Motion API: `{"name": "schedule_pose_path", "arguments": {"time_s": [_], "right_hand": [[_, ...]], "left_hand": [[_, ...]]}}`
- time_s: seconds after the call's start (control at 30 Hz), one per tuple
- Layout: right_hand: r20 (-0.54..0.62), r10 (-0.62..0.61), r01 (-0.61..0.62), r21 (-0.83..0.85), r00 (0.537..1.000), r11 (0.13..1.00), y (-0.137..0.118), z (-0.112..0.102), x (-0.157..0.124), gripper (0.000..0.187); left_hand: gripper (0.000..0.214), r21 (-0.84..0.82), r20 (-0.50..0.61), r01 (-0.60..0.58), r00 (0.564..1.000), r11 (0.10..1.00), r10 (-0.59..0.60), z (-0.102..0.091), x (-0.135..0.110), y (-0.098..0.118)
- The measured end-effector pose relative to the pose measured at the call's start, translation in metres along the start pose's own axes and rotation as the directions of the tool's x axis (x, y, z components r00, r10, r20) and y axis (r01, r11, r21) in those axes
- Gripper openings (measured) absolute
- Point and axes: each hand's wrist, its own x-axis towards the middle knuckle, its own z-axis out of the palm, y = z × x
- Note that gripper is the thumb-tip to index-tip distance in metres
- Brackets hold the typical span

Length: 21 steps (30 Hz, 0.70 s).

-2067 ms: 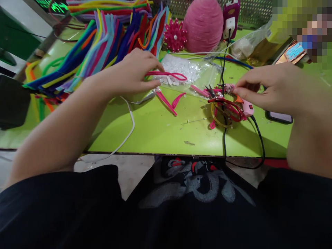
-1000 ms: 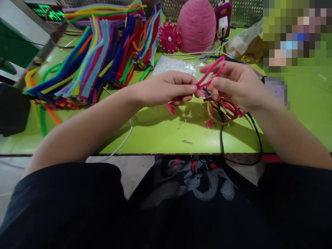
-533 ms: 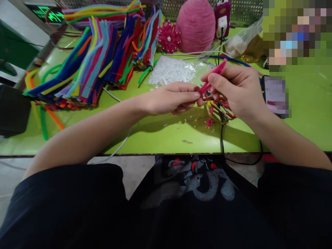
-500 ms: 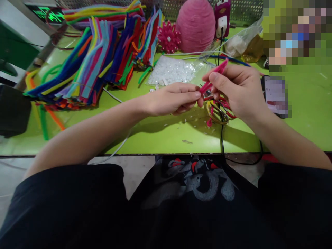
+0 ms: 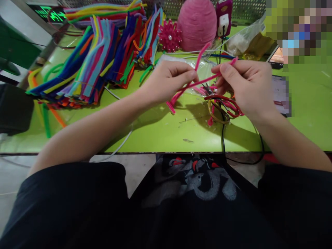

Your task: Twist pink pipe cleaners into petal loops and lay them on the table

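Between my hands stretches a pink pipe cleaner, bent, with one end rising above the left fingers and another part hanging below them. My left hand pinches it near its middle. The fingers of my right hand are closed on the same pipe cleaner close to its upper right end. Below the right hand lie scissors with red handles and a second pair with yellow handles, their blades partly hidden. Small pink pipe cleaner pieces lie among them.
Bundles of coloured pipe cleaners cover the back left. Behind my hands are a bag of white beads, a pink flower and a pink wound dome. A phone lies right; a black cable crosses the front edge.
My hands have moved apart, the left going left and upward. The pink pipe cleaner, earlier bunched between the fingers, is now drawn out, with ends sticking up and down at the left hand.
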Motion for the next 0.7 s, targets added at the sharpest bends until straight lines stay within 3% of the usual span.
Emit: {"name": "schedule_pose_path", "arguments": {"time_s": [0.13, 0.23, 0.33, 0.43, 0.53, 0.7], "right_hand": [[-0.058, -0.072, 0.077, 0.099, 0.996, 0.992, 0.007, -0.011, -0.003, 0.016], [-0.085, -0.036, 0.054, 0.209, 0.996, 0.976, 0.008, -0.014, 0.0, 0.013], [-0.212, 0.087, 0.002, 0.388, 0.973, 0.922, 0.008, -0.012, 0.009, 0.015], [-0.264, 0.22, -0.059, 0.506, 0.939, 0.861, 0.014, -0.006, 0.015, 0.017], [-0.14, 0.225, -0.133, 0.478, 0.964, 0.868, 0.023, 0.004, 0.008, 0.008], [0.097, 0.111, -0.135, 0.304, 0.989, 0.943, 0.02, 0.018, -0.017, 0.028]], "left_hand": [[0.019, 0.209, 0.022, 0.066, 0.997, 0.976, -0.072, -0.017, 0.005, -0.01], [0.017, 0.287, -0.026, 0.051, 0.999, 0.957, -0.046, -0.027, 0.005, -0.01], [0.026, 0.036, -0.064, 0.088, 0.994, 0.996, -0.085, -0.026, 0.005, -0.007], [0.025, -0.265, -0.055, 0.087, 0.993, 0.96, -0.105, -0.011, 0.003, 0.002], [0.013, -0.359, -0.058, 0.076, 0.993, 0.93, -0.104, 0.012, -0.004, 0.018], [0.028, -0.388, -0.09, 0.183, 0.968, 0.903, -0.235, 0.032, -0.012, 0.04]]}}
